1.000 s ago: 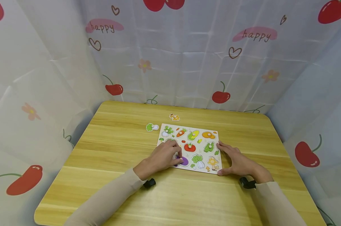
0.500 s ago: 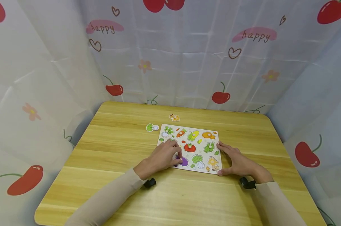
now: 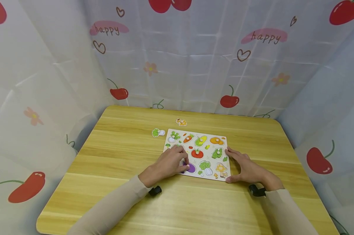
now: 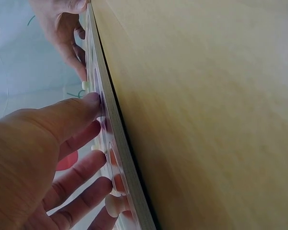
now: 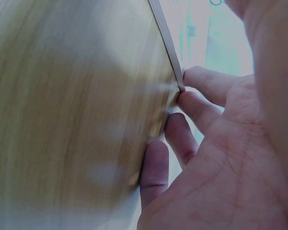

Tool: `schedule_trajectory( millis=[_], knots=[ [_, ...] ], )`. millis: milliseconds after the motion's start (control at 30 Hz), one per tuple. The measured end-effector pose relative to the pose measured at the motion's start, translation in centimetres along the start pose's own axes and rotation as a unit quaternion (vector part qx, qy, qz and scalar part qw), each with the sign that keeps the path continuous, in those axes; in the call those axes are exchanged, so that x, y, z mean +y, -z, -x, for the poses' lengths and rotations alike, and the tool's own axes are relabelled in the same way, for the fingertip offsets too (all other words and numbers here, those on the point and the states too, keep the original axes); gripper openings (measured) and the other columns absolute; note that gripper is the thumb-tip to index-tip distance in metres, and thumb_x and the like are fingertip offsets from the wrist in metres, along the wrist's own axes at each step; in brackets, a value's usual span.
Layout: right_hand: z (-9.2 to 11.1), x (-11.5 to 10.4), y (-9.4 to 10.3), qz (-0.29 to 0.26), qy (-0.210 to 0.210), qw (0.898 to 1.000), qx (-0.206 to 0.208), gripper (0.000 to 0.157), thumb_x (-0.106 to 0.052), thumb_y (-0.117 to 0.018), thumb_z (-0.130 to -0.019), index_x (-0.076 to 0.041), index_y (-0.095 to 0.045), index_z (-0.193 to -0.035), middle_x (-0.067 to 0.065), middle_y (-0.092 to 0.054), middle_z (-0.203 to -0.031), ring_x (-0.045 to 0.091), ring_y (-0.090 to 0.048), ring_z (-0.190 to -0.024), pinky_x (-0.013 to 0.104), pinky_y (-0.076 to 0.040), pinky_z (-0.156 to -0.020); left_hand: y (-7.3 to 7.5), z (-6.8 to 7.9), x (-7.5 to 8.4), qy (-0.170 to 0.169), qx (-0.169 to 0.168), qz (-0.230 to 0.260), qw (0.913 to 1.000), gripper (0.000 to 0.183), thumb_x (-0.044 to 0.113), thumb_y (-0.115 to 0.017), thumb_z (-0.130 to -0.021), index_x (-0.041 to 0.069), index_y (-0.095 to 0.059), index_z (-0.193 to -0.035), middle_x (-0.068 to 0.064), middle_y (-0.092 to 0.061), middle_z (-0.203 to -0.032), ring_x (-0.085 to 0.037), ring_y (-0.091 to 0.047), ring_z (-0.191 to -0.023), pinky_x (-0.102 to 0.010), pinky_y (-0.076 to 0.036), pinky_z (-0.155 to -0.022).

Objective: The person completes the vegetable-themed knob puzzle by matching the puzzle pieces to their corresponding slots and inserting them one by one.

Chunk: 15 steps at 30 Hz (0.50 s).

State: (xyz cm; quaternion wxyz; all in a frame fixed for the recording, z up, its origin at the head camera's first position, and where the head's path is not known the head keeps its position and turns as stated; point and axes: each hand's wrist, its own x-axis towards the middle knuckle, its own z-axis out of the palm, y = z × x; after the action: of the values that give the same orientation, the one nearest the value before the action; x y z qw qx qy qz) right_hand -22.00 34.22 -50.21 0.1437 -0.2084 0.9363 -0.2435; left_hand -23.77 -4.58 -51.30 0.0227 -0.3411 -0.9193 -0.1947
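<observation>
A wooden vegetable puzzle board [image 3: 207,156] lies on the table. My left hand [image 3: 169,162] is bent over its lower left part, thumb and index finger pinching at the purple eggplant piece [image 3: 192,168]. In the left wrist view the thumb [image 4: 77,109] reaches down to the purple surface, the other fingers spread along the board. My right hand [image 3: 251,170] touches the board's right side, thumb at the lower corner and fingertips along the edge. Knobbed tomato [image 3: 197,153], corn [image 3: 200,140] and carrot [image 3: 187,139] pieces sit in the board. My left hand partly covers another piece.
Past the board's upper left corner lies a loose bok choy piece [image 3: 158,132]. Behind the board is a loose mushroom piece [image 3: 181,122]. The wooden table [image 3: 130,137] is bordered by printed curtains [image 3: 188,71] at the back and sides.
</observation>
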Motion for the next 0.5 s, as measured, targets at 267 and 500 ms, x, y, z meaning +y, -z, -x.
schedule_trajectory(
  millis=[267,500],
  knots=[
    [0.03,-0.04,0.03,0.001,-0.001,1.0,0.0,0.13,-0.057,-0.104,-0.084,-0.004,-0.036,-0.181,0.023,-0.028,-0.192,0.05,-0.044,-0.154,0.074,-0.045,-0.126,-0.14,0.06,-0.4,-0.004,0.005,0.017,0.9998,0.02,0.043,-0.092,-0.103,0.024,-0.087,-0.106,0.003,-0.076,-0.119,-0.018,-0.067,-0.112,-0.035,-0.057,-0.087],
    [-0.06,-0.01,0.03,0.001,-0.005,1.0,-0.002,0.13,-0.057,-0.103,-0.084,-0.005,-0.036,-0.182,0.022,-0.027,-0.193,0.048,-0.045,-0.153,0.073,-0.046,-0.126,0.18,0.14,-0.7,0.005,0.008,0.034,0.9994,0.025,0.044,-0.093,-0.102,0.022,-0.087,-0.11,0.003,-0.077,-0.12,-0.019,-0.07,-0.118,-0.039,-0.062,-0.097]
  ],
)
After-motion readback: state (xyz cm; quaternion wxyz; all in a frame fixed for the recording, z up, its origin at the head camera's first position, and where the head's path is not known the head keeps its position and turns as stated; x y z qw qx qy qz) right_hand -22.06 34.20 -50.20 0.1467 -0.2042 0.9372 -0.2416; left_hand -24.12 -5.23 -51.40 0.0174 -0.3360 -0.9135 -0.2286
